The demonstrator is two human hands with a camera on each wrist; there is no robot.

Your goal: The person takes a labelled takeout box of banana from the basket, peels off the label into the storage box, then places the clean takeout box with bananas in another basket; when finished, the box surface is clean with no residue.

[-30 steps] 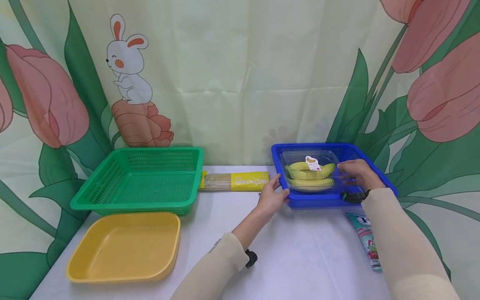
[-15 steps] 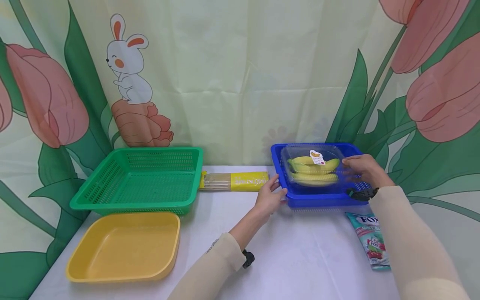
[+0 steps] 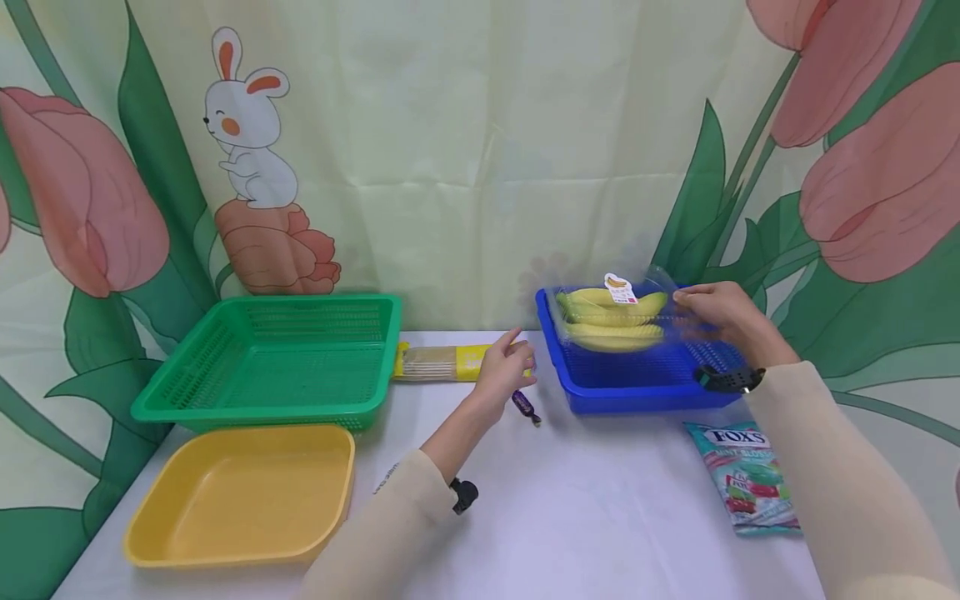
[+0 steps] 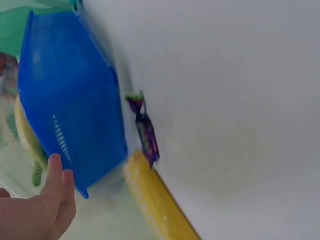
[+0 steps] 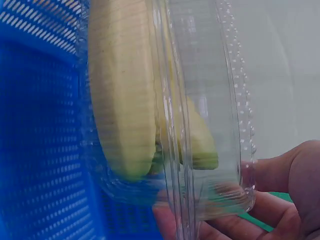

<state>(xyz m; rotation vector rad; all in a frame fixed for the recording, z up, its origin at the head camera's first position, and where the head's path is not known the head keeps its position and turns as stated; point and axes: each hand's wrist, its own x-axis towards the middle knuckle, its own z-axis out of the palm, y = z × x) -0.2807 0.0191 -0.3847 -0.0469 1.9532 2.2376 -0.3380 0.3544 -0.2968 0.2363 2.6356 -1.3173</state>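
My right hand (image 3: 723, 315) grips the right end of a clear plastic clamshell box (image 5: 210, 60) of bananas (image 3: 611, 321), thumb on top and fingers beneath. The box, with a white banana label (image 3: 619, 288), is raised over the blue basket (image 3: 645, 396). To the basket's left, my left hand (image 3: 504, 371) is in the air with its fingers loosely extended, holding nothing. Under it lie a yellow noodle packet (image 3: 435, 363) and a purple wrapped candy (image 3: 527, 407), both also in the left wrist view, where the candy (image 4: 146, 132) lies beside the basket.
A green basket (image 3: 300, 408) stands at the left, with a yellow tray (image 3: 240, 500) in front of it. The teal FOX'S candy bag (image 3: 746, 479) lies at the right, partly behind my right sleeve. A printed curtain (image 3: 450, 167) hangs behind the table.
My right hand has lifted the banana box higher out of the blue basket. My left hand has let go of the basket's edge and moved left, uncovering the candy.
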